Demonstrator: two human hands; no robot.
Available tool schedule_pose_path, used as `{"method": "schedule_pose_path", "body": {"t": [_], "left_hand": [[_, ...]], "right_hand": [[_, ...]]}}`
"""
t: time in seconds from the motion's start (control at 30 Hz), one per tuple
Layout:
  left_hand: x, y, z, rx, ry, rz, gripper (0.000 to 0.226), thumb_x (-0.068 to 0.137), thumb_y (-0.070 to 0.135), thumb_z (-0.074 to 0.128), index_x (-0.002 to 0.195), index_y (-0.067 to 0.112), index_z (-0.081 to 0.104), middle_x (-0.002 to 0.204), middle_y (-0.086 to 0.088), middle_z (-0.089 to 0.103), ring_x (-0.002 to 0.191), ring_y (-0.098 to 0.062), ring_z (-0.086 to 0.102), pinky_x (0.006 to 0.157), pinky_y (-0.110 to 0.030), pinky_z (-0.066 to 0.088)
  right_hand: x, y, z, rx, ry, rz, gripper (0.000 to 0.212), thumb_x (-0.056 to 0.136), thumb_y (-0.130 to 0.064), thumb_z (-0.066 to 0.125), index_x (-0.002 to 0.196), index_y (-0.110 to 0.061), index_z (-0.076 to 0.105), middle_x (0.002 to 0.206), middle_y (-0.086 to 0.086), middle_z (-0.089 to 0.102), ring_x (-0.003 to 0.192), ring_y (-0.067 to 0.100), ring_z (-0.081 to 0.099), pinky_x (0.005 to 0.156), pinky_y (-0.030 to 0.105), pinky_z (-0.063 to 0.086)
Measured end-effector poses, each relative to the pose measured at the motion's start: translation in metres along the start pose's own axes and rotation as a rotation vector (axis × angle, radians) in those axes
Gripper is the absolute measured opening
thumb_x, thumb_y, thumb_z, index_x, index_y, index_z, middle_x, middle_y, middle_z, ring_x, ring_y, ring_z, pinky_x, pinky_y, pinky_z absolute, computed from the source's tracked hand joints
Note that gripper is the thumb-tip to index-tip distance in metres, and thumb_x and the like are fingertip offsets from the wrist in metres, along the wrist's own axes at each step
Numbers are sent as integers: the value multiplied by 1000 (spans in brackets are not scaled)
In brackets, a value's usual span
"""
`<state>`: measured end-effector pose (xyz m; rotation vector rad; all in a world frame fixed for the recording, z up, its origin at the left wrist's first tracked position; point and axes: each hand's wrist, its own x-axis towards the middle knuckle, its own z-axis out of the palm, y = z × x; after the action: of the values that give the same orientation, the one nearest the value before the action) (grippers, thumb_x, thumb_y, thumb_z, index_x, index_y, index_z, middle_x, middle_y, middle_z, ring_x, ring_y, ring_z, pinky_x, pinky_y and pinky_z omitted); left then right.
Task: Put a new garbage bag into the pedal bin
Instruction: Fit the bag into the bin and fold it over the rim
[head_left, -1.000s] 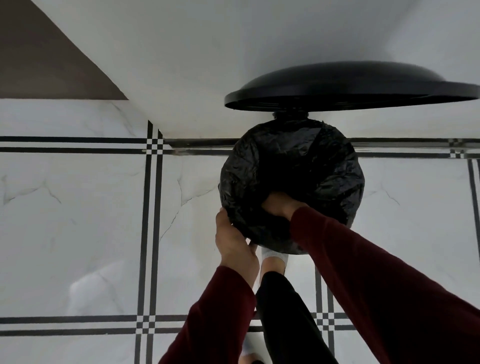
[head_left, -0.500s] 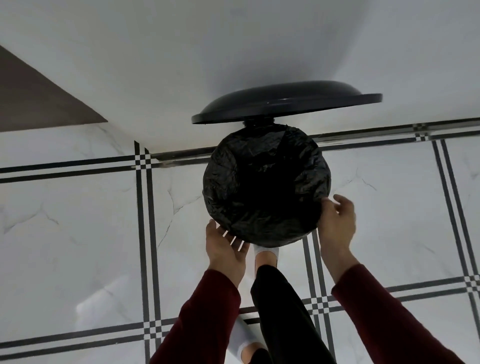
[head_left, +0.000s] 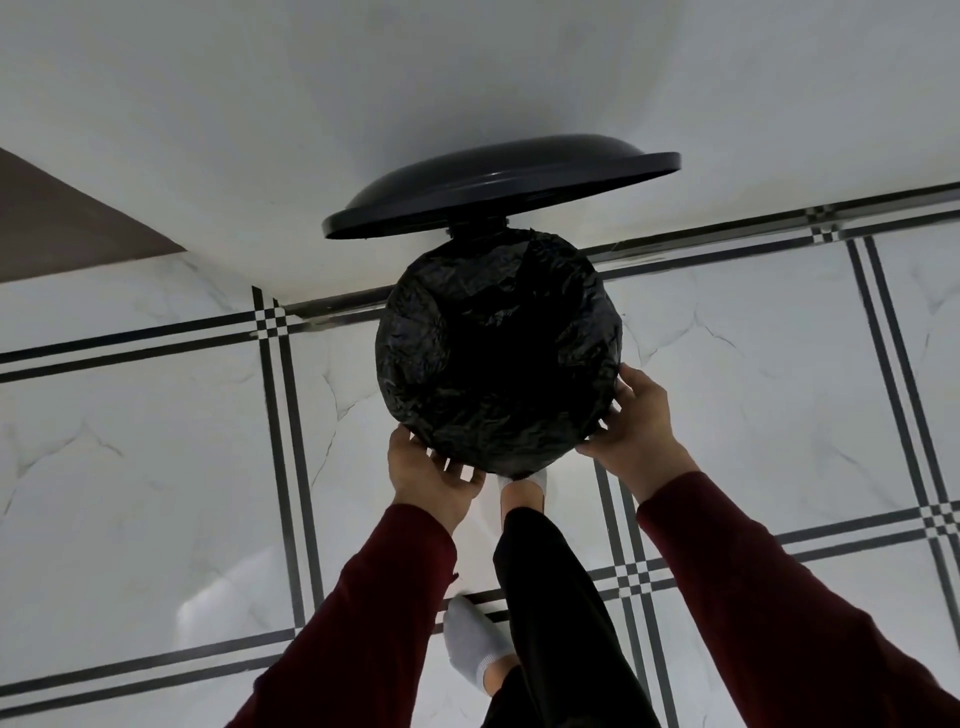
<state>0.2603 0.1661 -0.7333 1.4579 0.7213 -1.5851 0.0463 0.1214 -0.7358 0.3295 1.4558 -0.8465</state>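
A round pedal bin stands on the floor by the wall, its dark lid (head_left: 498, 184) raised upright. A black garbage bag (head_left: 498, 348) lines the bin and is folded over the whole rim, hiding the bin's body. My left hand (head_left: 431, 475) is at the near-left edge of the rim, fingers curled under the bag's folded edge. My right hand (head_left: 631, 423) presses on the near-right edge, fingers spread against the plastic. A foot in a white sock (head_left: 524, 486) sits at the bin's base, where the pedal is hidden.
White marble floor tiles (head_left: 156, 441) with black stripe borders surround the bin. A white wall (head_left: 363, 104) rises right behind it. My other foot in a grey sock (head_left: 475, 647) stands nearer to me. A brown surface (head_left: 62, 228) shows at the far left.
My right hand came out of the bag's inside and moved to the outer near-right rim. My left hand stayed at the near-left rim. The view shifted, and the bin appears further right.
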Motion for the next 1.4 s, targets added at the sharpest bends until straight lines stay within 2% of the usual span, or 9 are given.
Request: {"method": "schedule_pose_path", "body": {"t": [0.23, 0.37, 0.57, 0.73, 0.87, 1.07, 1.23, 1.27, 1.4], "left_hand": [[4, -13, -16, -39, -50, 16, 43, 86, -1, 37, 110, 16, 69, 119, -7, 66, 114, -29, 63, 95, -58, 52], [10, -13, -11, -122, -39, 23, 39, 92, 5, 32, 109, 13, 66, 126, -9, 66, 116, -31, 63, 88, -54, 51], [19, 5, -6, -205, -28, 64, 40, 102, 37, 40, 120, 11, 65, 130, -15, 65, 121, -36, 63, 107, -58, 46], [26, 27, -7, -94, -4, 116, 41, 100, 45, 50, 121, 12, 65, 132, -11, 66, 118, -33, 67, 100, -52, 55], [25, 45, 1, 109, 31, 196, 41, 98, 44, 55, 124, 15, 67, 128, -8, 70, 112, -29, 69, 96, -49, 58], [34, 61, 20, 361, 226, 395, 20, 103, 33, 55, 112, 16, 61, 109, -4, 66, 83, -16, 68, 69, -32, 57], [34, 75, 24, 652, 337, 415, 41, 89, 14, 73, 125, 6, 56, 107, -8, 73, 102, -28, 69, 85, -33, 53], [33, 77, 26, 417, 238, 382, 30, 92, 18, 69, 120, 9, 60, 106, -8, 73, 96, -27, 70, 79, -32, 54], [25, 78, 36, 447, 138, 419, 32, 90, 49, 57, 97, 21, 72, 98, 0, 76, 89, -21, 72, 77, -35, 58]], "right_hand": [[6, 9, -17, 174, -39, -71, 62, 51, -2, 56, 112, -8, 59, 105, 13, 61, 98, 32, 63, 98, 48, 54], [10, 6, -14, 176, -58, -38, 23, 74, -8, 56, 94, -2, 65, 98, 13, 63, 93, 32, 68, 93, 44, 57], [18, -2, -10, 79, -95, 9, 32, 85, -34, 62, 111, -16, 65, 119, 10, 71, 116, 32, 68, 93, 52, 55], [23, -11, 1, 4, -42, -28, 20, 89, -23, 59, 97, -10, 70, 108, 16, 71, 104, 31, 72, 91, 49, 58], [28, -25, 6, -246, 55, -160, 29, 92, -7, 48, 70, -14, 64, 66, 4, 58, 52, 16, 58, 49, 25, 48], [35, -47, 6, -502, 241, -325, 13, 77, -1, 58, 85, -7, 66, 89, 13, 66, 70, 21, 65, 66, 32, 61], [27, -57, 25, -535, 252, -385, 32, 75, -37, 63, 94, -13, 70, 100, 12, 77, 79, 23, 73, 82, 48, 63], [25, -57, 27, -592, 245, -413, 38, 72, -47, 66, 94, -17, 70, 98, 8, 76, 84, 22, 74, 81, 47, 64], [26, -62, 29, -874, 288, -567, 39, 75, -63, 61, 93, -30, 69, 93, -4, 72, 79, 18, 73, 80, 43, 63]]}}
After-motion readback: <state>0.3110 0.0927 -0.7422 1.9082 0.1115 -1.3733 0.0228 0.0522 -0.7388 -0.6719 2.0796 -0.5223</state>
